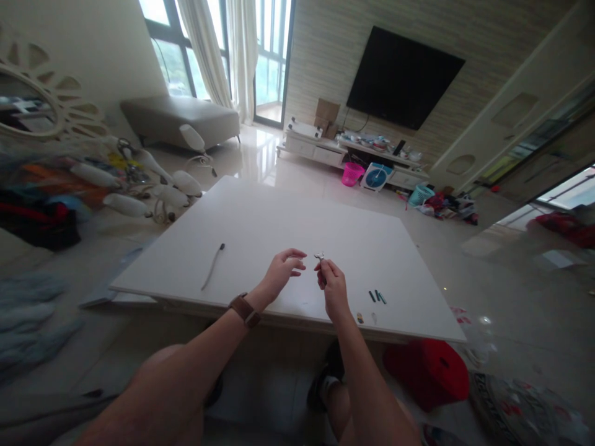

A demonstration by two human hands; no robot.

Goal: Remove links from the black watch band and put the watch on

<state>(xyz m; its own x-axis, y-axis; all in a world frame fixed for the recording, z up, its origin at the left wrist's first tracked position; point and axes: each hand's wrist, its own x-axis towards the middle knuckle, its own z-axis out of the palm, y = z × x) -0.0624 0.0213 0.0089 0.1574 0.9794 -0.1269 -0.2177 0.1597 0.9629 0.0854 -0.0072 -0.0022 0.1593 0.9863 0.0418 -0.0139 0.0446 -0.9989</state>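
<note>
My right hand [331, 284] is closed in a pinch on a small metal fitting [320, 255], held just above a large white board [242, 217] that lies low over the floor. My left hand [284, 267], with a brown watch strap at the wrist, hovers beside it with fingers curled, thumb and forefinger nearly together; whether it holds anything I cannot make out. A thin grey tool [212, 266] lies on the board to the left. Two small dark bits [377, 297] and some tiny hardware [366, 318] lie near the board's front right edge.
A red stool or tub [430, 371] stands on the floor under the board's right corner. White lamp shades and clutter [153, 186] lie at the left. A bench, TV unit [353, 155], pink basket and boxes stand further back on the glossy tile floor.
</note>
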